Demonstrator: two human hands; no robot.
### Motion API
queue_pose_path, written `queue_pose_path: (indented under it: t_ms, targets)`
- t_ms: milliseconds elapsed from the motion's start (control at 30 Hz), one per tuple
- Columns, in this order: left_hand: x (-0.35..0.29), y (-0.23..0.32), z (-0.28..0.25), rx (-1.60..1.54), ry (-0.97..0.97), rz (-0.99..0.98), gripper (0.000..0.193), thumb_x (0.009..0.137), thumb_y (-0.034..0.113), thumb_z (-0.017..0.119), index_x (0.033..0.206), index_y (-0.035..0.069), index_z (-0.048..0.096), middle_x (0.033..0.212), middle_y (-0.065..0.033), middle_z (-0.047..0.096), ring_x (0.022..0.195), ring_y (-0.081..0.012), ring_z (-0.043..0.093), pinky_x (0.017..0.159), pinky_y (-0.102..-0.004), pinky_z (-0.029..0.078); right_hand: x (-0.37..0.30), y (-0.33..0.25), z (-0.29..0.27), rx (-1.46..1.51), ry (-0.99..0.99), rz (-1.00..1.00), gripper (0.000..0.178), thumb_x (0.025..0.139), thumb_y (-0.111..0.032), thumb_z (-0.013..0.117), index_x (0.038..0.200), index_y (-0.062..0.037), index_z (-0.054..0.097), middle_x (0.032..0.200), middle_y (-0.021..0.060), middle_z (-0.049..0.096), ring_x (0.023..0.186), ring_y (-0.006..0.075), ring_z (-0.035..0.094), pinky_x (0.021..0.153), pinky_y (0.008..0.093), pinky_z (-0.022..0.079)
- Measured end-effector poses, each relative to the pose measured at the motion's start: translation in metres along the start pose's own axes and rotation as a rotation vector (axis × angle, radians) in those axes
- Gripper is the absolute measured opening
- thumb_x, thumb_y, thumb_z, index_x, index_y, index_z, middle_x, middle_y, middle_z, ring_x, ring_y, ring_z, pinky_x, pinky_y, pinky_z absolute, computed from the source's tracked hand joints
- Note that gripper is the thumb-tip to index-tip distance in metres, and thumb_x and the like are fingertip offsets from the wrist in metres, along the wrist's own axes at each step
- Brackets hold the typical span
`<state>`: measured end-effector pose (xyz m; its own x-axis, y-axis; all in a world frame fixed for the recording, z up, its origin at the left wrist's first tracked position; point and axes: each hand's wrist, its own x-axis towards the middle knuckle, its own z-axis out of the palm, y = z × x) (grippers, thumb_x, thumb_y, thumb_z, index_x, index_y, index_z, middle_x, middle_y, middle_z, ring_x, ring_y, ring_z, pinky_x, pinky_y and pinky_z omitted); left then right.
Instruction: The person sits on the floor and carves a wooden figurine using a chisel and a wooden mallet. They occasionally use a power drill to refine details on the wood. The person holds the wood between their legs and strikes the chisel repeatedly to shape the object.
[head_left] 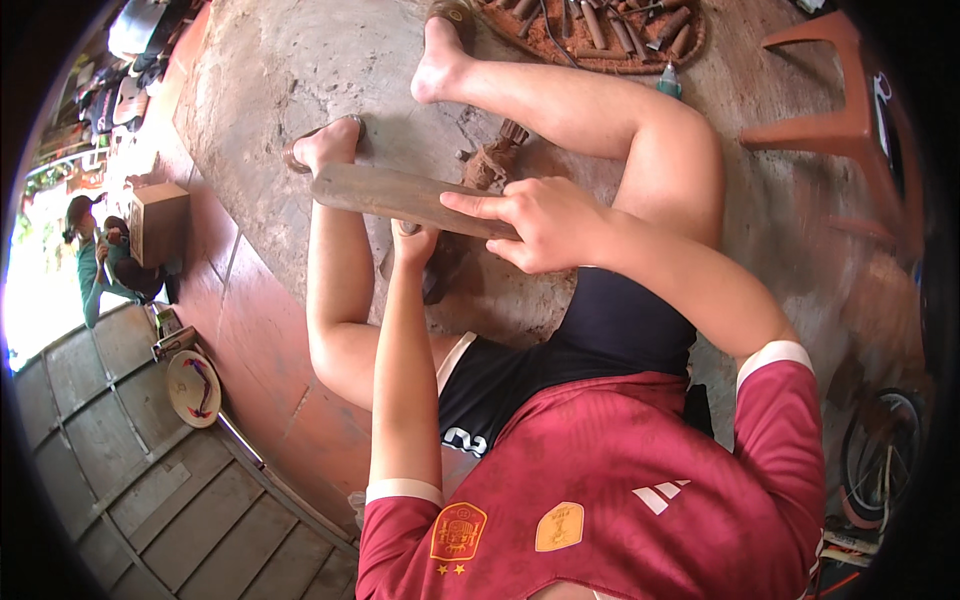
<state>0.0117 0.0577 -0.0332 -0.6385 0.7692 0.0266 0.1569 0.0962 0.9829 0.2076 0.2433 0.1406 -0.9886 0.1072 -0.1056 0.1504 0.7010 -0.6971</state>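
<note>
My right hand (555, 225) grips a long, flat, brownish-grey wooden-looking piece (395, 192) by its right end, index finger stretched along it. The piece slants across in front of my lap, its rounded end above my left shin. Just under it my left hand (414, 243) is closed; a small round dark end (408, 229) pokes out at the top of the fist, and the rest of that thing is hidden. Below and right of this hand sits a dark object (443, 270), partly covered. Between my legs a rusty, dirt-caked metal block (493, 165) rests on the floor.
A round tray (615, 68) of rusty tools or handles lies beyond my right leg, a green bottle (669, 83) beside it. An orange plastic stool (830, 95) stands at right. At left are a cardboard box (160, 222), another person (95, 250) and a fan (194, 388).
</note>
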Motion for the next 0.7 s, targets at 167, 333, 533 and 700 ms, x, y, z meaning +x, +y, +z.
queue_pose_path:
  t_ms: [167, 333, 533, 700]
  targets:
    - [0.004, -0.006, -0.005, -0.07, 0.064, -0.21, 0.002, 0.084, 0.004, 0.063, 0.082, 0.005, 0.063, 0.072, -0.0029, 0.061, 0.061, -0.0134, 0.056, 0.056, -0.0283, 0.046, 0.006, 0.01, -0.008, 0.114, -0.07, 0.048, 0.066, 0.079, -0.023, 0.068, 0.141, -0.0281, 0.047, 0.08, 0.0221, 0.067, 0.064, 0.0298, 0.067, 0.067, 0.0415, 0.054]
    - [0.02, 0.016, 0.002, -0.158, 0.222, -0.288, 0.021, 0.074, -0.003, 0.056, 0.054, -0.004, 0.05, 0.05, -0.0059, 0.047, 0.045, -0.0143, 0.044, 0.044, -0.0281, 0.034, -0.016, 0.027, 0.031, 0.519, 0.207, 0.247, 0.07, 0.082, -0.021, 0.069, 0.146, -0.0222, 0.04, 0.099, 0.0162, 0.071, 0.063, 0.0166, 0.062, 0.067, 0.0315, 0.051]
    - [0.027, 0.01, -0.019, -0.419, 0.47, -0.307, 0.02, 0.075, -0.005, 0.054, 0.057, 0.0, 0.048, 0.051, -0.0041, 0.042, 0.044, -0.0146, 0.04, 0.046, -0.0308, 0.037, -0.059, 0.044, 0.106, 0.651, 0.61, 0.318, 0.072, 0.082, -0.023, 0.067, 0.146, -0.0099, 0.037, 0.105, 0.0252, 0.067, 0.078, 0.0248, 0.07, 0.076, 0.0321, 0.052]
    - [0.018, 0.009, -0.005, -0.353, 0.667, -0.295, 0.015, 0.077, -0.005, 0.053, 0.062, -0.002, 0.051, 0.052, -0.0055, 0.045, 0.044, -0.0155, 0.042, 0.046, -0.0299, 0.038, -0.067, 0.035, 0.102, 0.665, 0.393, 0.61, 0.07, 0.083, -0.026, 0.065, 0.145, -0.01, 0.037, 0.11, 0.0288, 0.063, 0.097, 0.0353, 0.067, 0.087, 0.0351, 0.051]
